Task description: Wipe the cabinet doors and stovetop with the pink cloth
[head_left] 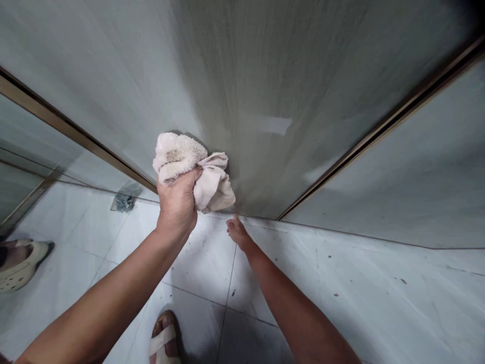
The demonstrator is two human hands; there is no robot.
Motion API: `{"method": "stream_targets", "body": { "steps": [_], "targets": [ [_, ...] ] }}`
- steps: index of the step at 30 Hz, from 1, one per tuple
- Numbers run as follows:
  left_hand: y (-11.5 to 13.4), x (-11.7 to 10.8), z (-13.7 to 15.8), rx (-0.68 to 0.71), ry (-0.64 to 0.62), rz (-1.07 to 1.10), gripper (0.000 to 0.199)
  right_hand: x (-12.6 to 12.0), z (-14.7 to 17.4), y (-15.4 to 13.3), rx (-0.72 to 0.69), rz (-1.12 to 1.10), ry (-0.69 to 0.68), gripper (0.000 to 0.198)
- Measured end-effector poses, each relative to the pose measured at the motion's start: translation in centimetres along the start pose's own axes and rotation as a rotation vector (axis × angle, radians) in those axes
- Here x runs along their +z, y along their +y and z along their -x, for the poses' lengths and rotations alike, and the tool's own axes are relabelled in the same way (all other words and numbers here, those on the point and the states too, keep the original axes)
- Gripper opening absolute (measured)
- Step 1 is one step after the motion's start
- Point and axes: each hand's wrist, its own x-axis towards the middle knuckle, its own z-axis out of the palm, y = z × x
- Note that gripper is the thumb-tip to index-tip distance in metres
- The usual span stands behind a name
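My left hand (178, 194) is closed around a bunched, pale towel (182, 154) with brownish stains. Folds of the towel stick out on both sides of the fist, up against the lower part of a grey-green panel (242, 116). Lower and to the right, my right hand (238, 232) is beside the panel's bottom edge, near the floor. One of its fingers points up toward the panel and others look bent. I see nothing in it, and whether it touches the panel is unclear.
Brown metal-like strips (76, 124) border the panel. On the white tiled floor (204, 268) are wet spots and dark specks. A crumpled clear plastic bag (124, 201) lies by the wall. A sandalled foot (164, 338) is below, and another person's pale clog (25, 265) is at left.
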Motion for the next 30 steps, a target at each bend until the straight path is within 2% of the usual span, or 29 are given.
{"method": "stream_targets", "body": {
  "steps": [3, 9, 13, 17, 20, 25, 30],
  "targets": [
    [-0.1, -0.2, -0.1, -0.017, -0.018, 0.019, 0.031, 0.0, 1.6, 0.1, 0.027, 0.009, -0.104, 0.024],
    [-0.2, -0.4, -0.3, -0.028, -0.047, 0.033, 0.031, -2.8, 4.7, 1.4, 0.146, -0.203, -0.101, 0.031],
    [-0.3, -0.4, -0.3, -0.018, -0.041, 0.031, 0.039, -3.5, 5.4, 0.8, 0.130, -0.400, -0.133, 0.029],
    [-0.3, -0.5, -0.3, -0.018, -0.024, 0.047, 0.047, -3.3, 5.6, -0.6, 0.112, -0.506, -0.152, 0.040],
    [-0.3, -0.7, -0.3, -0.034, -0.025, 0.035, 0.046, -3.6, 5.7, -1.5, 0.110, -0.512, -0.149, 0.047],
    [-0.4, -1.3, -0.4, -0.095, -0.056, 0.051, 0.055, -4.9, 6.1, -2.5, 0.089, -0.467, -0.164, 0.061],
    [-0.5, -1.4, -0.5, -0.121, -0.075, 0.077, 0.055, -5.5, 6.8, -3.7, 0.032, -0.427, -0.240, 0.061]
  ]
}}
